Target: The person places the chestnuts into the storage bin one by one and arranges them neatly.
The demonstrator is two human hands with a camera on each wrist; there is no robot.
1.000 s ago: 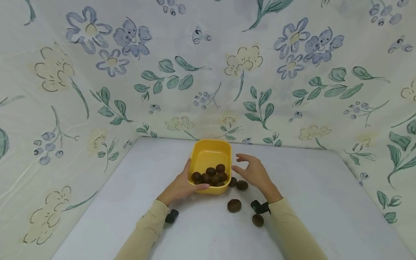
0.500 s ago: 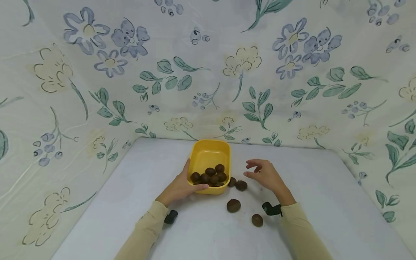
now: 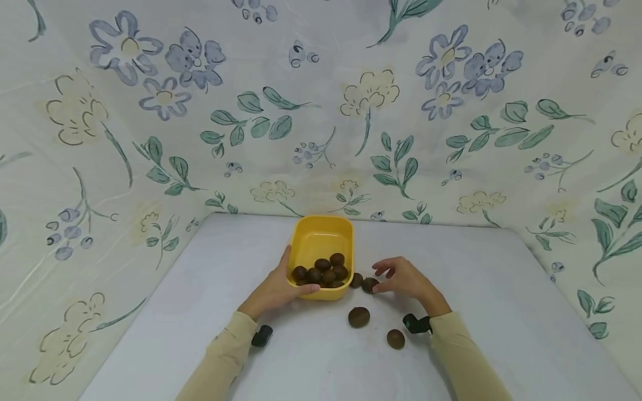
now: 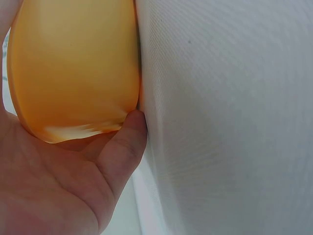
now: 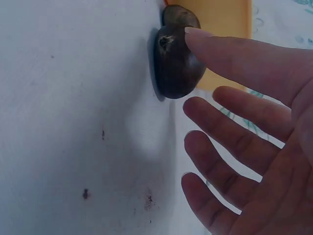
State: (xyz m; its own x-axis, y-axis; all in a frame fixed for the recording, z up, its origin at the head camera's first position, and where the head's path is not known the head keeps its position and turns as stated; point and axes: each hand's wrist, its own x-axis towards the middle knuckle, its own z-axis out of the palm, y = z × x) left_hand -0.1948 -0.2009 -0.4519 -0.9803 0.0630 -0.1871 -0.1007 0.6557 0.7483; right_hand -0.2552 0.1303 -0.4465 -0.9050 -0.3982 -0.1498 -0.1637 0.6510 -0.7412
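The nearest dark brown fruit (image 3: 368,285) lay just left of the right hand (image 3: 405,278), off the near right corner of the yellow box (image 3: 321,245) — its long axis roughly along the tabletop's (image 3: 451,262) back edge. The right hand was much nearer, thumb tip overlapping the fruit, fingers spread wide; contact couldn't be told. The left hand (image 3: 273,287) held the box. Half a second earlier, the right thumb stood clear of that fruit.

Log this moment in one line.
left hand: holds yellow container | right hand: beside brown fruit, contact unclear | inside container: brown fruits | table: four fruits
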